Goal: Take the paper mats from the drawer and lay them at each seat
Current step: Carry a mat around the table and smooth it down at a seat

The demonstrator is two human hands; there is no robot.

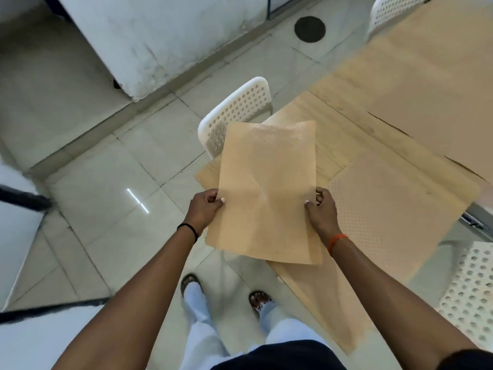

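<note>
Paper mat (266,188) pinched at its side edges by left hand (204,209) and right hand (321,209).

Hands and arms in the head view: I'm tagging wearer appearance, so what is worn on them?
Both forearms are bare, with no sleeves in view. The left hand has a thin black band round its wrist. The right hand has an orange band round its wrist. No gloves, rings or watch show.
</note>
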